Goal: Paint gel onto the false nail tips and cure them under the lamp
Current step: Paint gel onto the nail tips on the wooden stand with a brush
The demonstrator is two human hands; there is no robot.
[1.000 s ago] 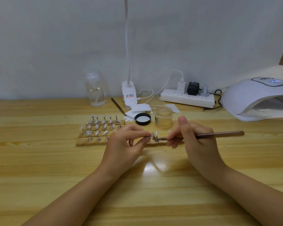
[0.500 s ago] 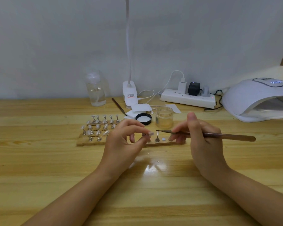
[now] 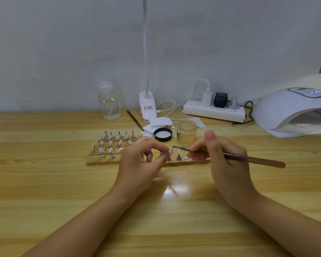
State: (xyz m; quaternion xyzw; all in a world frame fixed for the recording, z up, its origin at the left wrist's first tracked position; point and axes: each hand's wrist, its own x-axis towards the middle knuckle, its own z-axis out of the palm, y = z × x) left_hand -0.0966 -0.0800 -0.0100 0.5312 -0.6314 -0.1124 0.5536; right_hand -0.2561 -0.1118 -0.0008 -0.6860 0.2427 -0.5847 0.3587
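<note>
Left hand (image 3: 139,160) pinches 1 small metal stand carrying a pale, glossy nail tip (image 3: 171,150) between thumb and forefinger; right hand (image 3: 224,160) grips a slim brown-handled brush (image 3: 235,157), bristle end just above that tip; wooden board (image 3: 107,162) of mounted tips beyond left hand; open gel jar (image 3: 186,133) beyond both hands; white curing lamp (image 3: 293,112) far right of right hand.

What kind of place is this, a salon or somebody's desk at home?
Probably a home or hobby nail-art desk, not clearly a salon. A white curing lamp sits on the wooden table, rows of false nail tips stand on a wooden holder, and a small open gel jar is nearby.
</note>
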